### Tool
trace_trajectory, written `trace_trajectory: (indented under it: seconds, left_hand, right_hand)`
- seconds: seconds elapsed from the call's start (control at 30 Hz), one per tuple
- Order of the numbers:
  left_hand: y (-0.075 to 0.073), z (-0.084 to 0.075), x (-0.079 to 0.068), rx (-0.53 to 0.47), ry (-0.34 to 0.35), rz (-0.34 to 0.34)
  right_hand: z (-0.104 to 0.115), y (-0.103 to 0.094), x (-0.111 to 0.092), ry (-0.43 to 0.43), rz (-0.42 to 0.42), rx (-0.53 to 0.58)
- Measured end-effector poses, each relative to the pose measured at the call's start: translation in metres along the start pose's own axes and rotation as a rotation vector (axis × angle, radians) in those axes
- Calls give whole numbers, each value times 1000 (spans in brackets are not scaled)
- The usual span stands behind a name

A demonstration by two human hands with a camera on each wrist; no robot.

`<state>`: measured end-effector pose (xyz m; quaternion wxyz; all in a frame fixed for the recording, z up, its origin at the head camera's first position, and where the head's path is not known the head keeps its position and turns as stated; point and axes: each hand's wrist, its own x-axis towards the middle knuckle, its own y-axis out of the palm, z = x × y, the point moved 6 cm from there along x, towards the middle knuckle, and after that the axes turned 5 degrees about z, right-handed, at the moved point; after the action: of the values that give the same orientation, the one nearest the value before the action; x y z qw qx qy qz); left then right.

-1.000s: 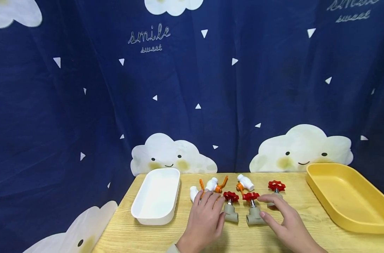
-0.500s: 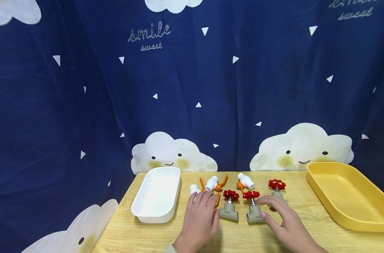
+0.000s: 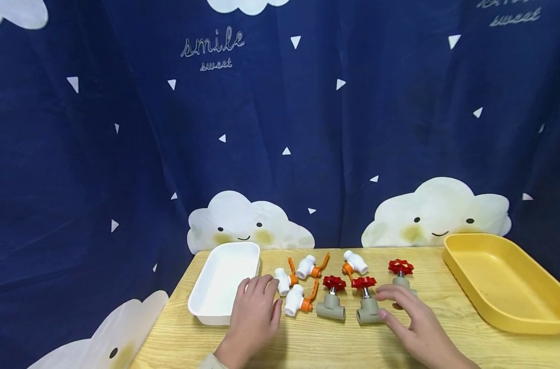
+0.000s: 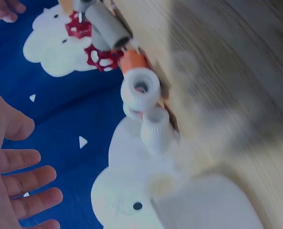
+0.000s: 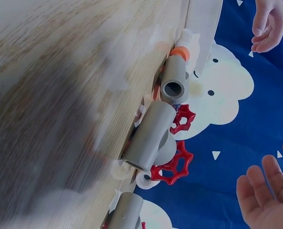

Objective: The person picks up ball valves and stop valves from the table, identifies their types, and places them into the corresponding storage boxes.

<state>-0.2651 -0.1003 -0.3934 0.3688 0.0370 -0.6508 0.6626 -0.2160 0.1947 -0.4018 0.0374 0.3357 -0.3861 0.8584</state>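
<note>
My left hand is in front of the white tray's right side, fingers loosely extended, holding nothing. Right of it lie several white ball valves with orange levers, the nearest ball valve among them. In the left wrist view the hand's fingers are spread apart from the valves. My right hand is beside a grey stop valve with a red handwheel, thumb and forefinger apart around nothing. Another grey valve stands to the left, and a third valve is partly hidden behind the right hand.
A white tray stands at the left of the wooden table. At the right is a larger yellow tray. A dark blue curtain with clouds hangs behind the table.
My left hand has moved left, away from the grey valves, uncovering the nearest white ball valve. My right hand has hardly moved. The head view has shifted slightly.
</note>
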Motion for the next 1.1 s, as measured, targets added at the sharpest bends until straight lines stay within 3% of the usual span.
trace_trajectory:
  seconds: [0.17, 0.3, 0.5, 0.67, 0.87, 1.1]
  left_hand:
    - [-4, 17, -3, 30, -29, 6]
    - [-4, 34, -5, 55, -50, 5]
    - [6, 66, -4, 92, -94, 13]
    - [15, 94, -3, 76, -141, 66]
    - [20, 126, 4, 48, -244, 150]
    - [22, 144, 8, -25, -321, 231]
  right_hand:
    - [1, 1, 0, 6, 16, -10]
    - [0, 2, 0, 58, 49, -6]
    - [-2, 5, -2, 66, 57, 2]
    - [-2, 7, -4, 35, 50, 6]
    - [-1, 4, -4, -17, 21, -9]
    - [-6, 5, -7, 58, 75, -11]
